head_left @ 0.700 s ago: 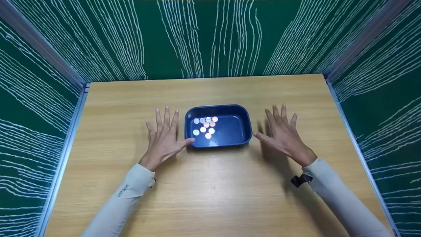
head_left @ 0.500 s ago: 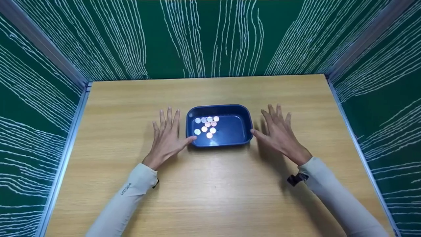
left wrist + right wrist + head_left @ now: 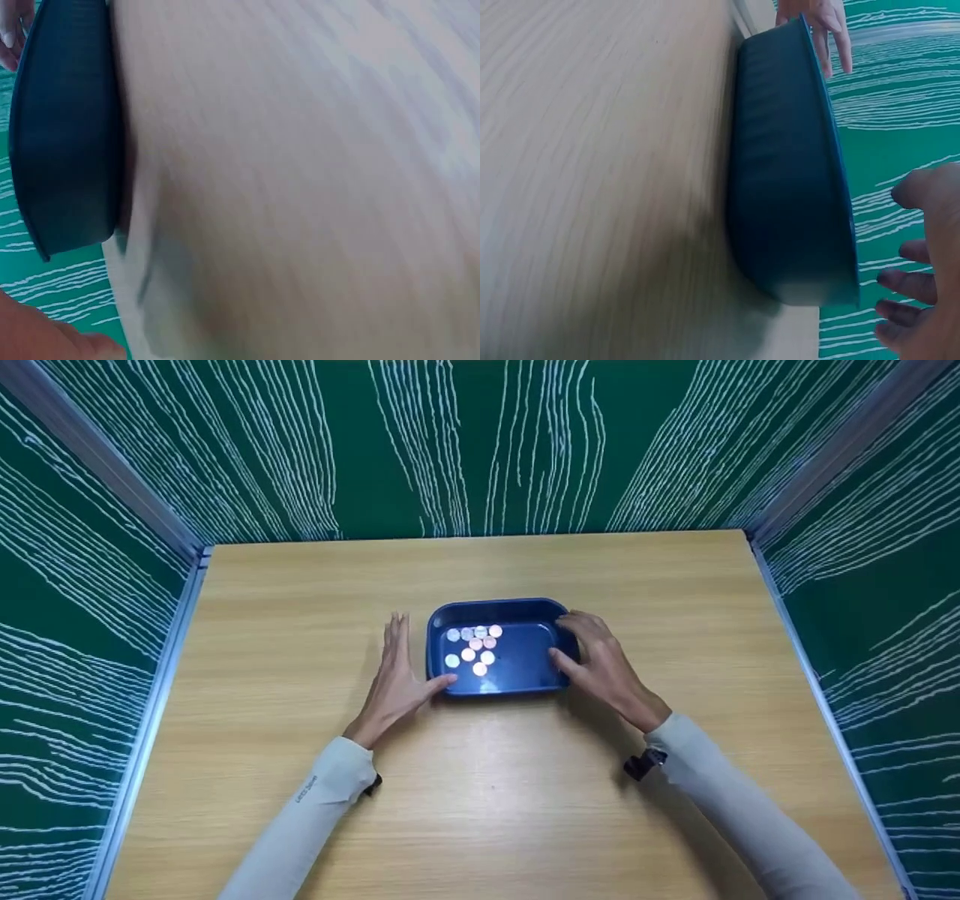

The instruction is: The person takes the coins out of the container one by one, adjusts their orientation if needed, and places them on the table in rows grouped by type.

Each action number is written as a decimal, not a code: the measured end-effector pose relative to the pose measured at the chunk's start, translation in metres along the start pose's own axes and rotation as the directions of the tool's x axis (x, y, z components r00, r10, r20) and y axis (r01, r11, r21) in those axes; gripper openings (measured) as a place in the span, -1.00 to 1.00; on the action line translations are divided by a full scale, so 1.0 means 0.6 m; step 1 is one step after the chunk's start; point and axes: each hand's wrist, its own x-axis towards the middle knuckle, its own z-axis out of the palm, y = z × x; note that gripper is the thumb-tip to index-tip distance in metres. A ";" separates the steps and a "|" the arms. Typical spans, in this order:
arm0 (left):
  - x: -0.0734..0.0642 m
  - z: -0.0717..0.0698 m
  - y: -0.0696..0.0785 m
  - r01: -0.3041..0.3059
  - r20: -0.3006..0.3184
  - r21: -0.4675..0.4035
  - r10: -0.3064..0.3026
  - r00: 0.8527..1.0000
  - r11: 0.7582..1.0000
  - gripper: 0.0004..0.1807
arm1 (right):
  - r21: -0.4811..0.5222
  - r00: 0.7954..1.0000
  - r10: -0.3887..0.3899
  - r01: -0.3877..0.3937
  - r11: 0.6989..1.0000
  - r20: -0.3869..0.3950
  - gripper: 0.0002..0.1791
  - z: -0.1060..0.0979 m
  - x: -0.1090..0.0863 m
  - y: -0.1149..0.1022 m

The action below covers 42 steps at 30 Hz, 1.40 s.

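A dark blue rectangular tray (image 3: pixel 532 688) holds several small round coins (image 3: pixel 480 669), silvery and coppery, grouped in its left half. My left hand (image 3: pixel 396 686) is at the tray's left side, its fingers straight and the thumb overlapping the near left corner in the head view. Over the right rim is my right hand (image 3: pixel 604 667), fingers slightly bent, thumb reaching inward across the edge. In the right wrist view these fingers (image 3: pixel 907 285) show a gap from the tray wall (image 3: pixel 787 172). The left wrist view has the tray's outer side (image 3: pixel 67 127) and part of the left hand (image 3: pixel 52 334).
The tray stands on a light wooden table (image 3: pixel 480 795). Green panels with white wavy lines (image 3: pixel 480 450) rise behind and on both sides, joined by grey metal posts (image 3: pixel 832 442). Each wrist carries a dark strapped device (image 3: pixel 645 763).
My right hand has moved left from beside the tray to over its right rim, its fingers bending. My left hand has shifted right, bringing its spread fingers together. The coins stay put.
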 end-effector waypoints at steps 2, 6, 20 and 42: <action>-0.002 0.006 -0.004 0.011 -0.006 -0.037 -0.012 1.000 0.999 0.48 | 0.011 1.000 -0.013 0.013 1.000 0.007 -0.49 0.011 0.003 -0.001; -0.006 0.016 -0.011 0.026 -0.005 -0.093 -0.026 1.000 0.995 0.51 | 0.041 0.999 -0.012 0.010 0.999 0.043 -0.51 0.030 0.010 -0.003; -0.010 0.050 -0.017 -0.054 0.076 -0.301 0.081 0.994 0.952 0.63 | 0.023 0.963 0.011 -0.018 1.000 0.269 -0.53 0.067 0.050 -0.027; -0.006 0.078 -0.021 -0.052 0.062 -0.397 0.083 0.995 0.916 0.54 | 0.104 0.875 -0.022 -0.033 0.994 0.483 -0.66 0.116 0.102 -0.019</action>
